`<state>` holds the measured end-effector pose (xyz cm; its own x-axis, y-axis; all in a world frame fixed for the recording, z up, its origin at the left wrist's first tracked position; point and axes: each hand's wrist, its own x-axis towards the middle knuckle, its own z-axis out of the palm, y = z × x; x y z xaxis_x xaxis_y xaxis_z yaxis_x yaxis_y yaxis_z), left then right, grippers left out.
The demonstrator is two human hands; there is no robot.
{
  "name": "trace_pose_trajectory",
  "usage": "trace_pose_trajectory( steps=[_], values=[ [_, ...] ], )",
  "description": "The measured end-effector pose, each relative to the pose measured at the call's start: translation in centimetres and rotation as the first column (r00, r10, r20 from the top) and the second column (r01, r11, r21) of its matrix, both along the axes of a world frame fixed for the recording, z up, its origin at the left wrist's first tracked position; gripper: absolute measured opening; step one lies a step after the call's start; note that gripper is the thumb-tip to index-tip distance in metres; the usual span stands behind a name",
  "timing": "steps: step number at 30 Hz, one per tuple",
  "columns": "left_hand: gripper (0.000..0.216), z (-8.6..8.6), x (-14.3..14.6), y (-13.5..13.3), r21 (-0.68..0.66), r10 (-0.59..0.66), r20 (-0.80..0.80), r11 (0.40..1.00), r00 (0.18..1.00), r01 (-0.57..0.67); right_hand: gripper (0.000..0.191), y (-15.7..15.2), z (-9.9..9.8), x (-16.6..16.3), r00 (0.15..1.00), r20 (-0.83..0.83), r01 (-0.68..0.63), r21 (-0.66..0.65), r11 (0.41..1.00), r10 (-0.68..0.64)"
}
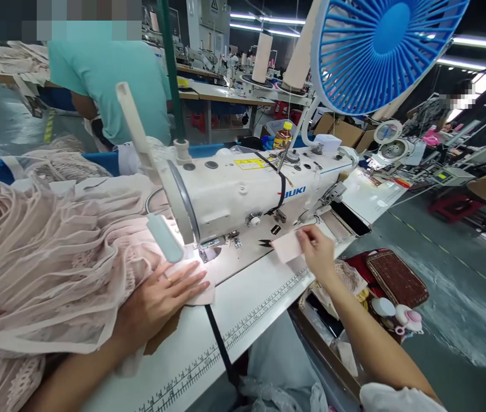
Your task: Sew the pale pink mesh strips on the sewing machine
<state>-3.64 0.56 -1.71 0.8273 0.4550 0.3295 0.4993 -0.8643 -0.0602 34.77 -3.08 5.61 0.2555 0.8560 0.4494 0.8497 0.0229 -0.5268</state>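
A white sewing machine (234, 194) stands on the white table (243, 320). My left hand (168, 294) lies flat, fingers stretched out, on a pale pink fabric piece (204, 292) just in front of the needle area. My right hand (317, 249) pinches a small pale pink fabric piece (288, 247) at its upper right corner, to the right of the needle. Dark scissor tips (265, 244) show at that piece's left edge; the rest of them is hidden. A heap of pale pink lace garments (75, 263) lies beside my left arm.
A blue fan (391, 51) hangs over the machine's right end. A small lamp (164, 237) shines by the needle. Below the table's right edge is an open drawer (320, 326) with items. A person in a teal shirt (110, 86) sits beyond the machine.
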Motion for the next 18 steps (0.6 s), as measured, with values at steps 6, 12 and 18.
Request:
trace_pose_trajectory(
  steps=[6,12,18],
  values=[
    [0.057,1.3,5.1,-3.2,0.059,0.141,-0.217,0.99,0.966,-0.131,0.013,4.4,-2.7,-8.4,0.904,-0.097,-0.424,-0.346,0.837,0.417],
    [0.047,2.4,7.4,-4.3,0.115,0.392,-0.2,0.919,0.898,-0.376,0.017,4.8,-3.0,-11.7,0.768,0.426,-0.362,-0.326,0.873,0.478],
    [0.047,2.6,6.0,-3.2,0.107,0.377,-0.161,0.926,0.912,-0.363,0.016,2.2,-2.3,-13.2,0.643,0.501,-0.335,-0.496,0.801,0.579]
  ],
)
